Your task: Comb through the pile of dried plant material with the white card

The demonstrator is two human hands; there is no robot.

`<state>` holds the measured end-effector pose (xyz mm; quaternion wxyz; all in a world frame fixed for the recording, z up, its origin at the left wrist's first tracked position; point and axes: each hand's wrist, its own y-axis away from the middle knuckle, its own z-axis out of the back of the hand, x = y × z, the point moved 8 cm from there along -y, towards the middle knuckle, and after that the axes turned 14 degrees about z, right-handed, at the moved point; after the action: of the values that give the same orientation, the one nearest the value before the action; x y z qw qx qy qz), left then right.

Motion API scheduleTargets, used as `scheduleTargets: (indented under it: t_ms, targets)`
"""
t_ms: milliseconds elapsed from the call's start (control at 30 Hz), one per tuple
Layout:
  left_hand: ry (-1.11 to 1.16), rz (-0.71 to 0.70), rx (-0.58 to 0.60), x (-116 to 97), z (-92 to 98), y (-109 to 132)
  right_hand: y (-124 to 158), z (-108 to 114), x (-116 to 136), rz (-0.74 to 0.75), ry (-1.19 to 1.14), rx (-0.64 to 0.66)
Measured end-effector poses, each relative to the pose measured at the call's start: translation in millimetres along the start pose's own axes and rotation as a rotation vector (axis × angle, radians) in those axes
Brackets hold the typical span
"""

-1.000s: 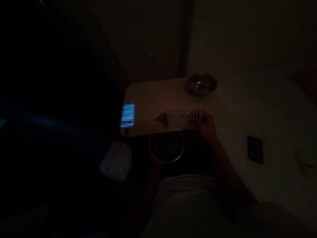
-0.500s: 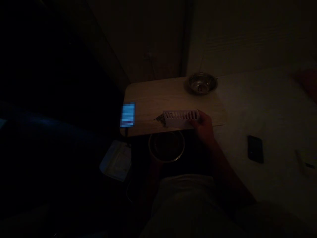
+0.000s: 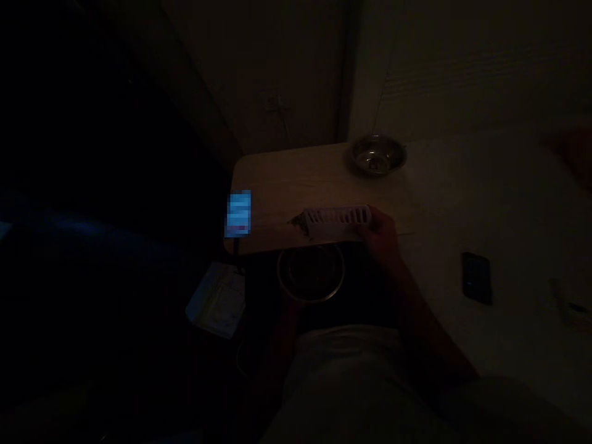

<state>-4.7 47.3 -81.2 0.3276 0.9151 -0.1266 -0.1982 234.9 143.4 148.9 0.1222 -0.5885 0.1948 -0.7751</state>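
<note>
My right hand (image 3: 380,233) is closed on the right end of a pale plastic slotted rack (image 3: 335,230), thumb on its near side. The rack rests along the near edge of a light wooden table (image 3: 277,179). Against its left end lies a small heap of dark loose bits (image 3: 300,222), too dim to name. Just below the table edge is a round metal-rimmed bowl (image 3: 311,271) with a dark inside. My left hand (image 3: 295,308) grips that bowl at its near left rim; the fingers are mostly lost in shadow.
A shiny steel bowl (image 3: 378,157) stands at the table's back right. A lit screen (image 3: 238,214), blurred, is at the left edge. Below it sits a pale packet (image 3: 219,302). A dark phone (image 3: 476,277) lies on the pale surface (image 3: 439,203) at right.
The picture is slightly dimmer. Both hands, the rack and the bowl stay in nearly the same places; the dark bits by the rack's left end look slightly shifted.
</note>
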Motion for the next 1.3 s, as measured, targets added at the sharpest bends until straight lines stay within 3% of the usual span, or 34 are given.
scheduleTargets:
  t_ms: [633, 767, 900, 1067, 1300]
  targets:
    - [0.014, -0.033, -0.043, -2.9, -3.7, 5.9, -2.5, 4.1, 2.1, -0.005, -0.009, 0.006]
    - [0.004, 0.031, -0.031, 0.5, 1.6, 2.6, -2.7, 4.4, 3.9, -0.003, -0.017, 0.015]
    - [0.022, -0.01, -0.035, -2.6, 8.4, 1.4, -2.8, 4.1, 5.9, 0.0, -0.023, 0.009]
    - [0.031, -0.031, -0.016, -3.3, 2.5, 0.2, -2.6, -0.1, 8.6, 0.0, -0.027, 0.029]
    - [-0.027, 0.061, -0.021, 3.9, -7.3, 2.4, -3.7, 0.6, 5.5, 0.003, -0.012, 0.025]
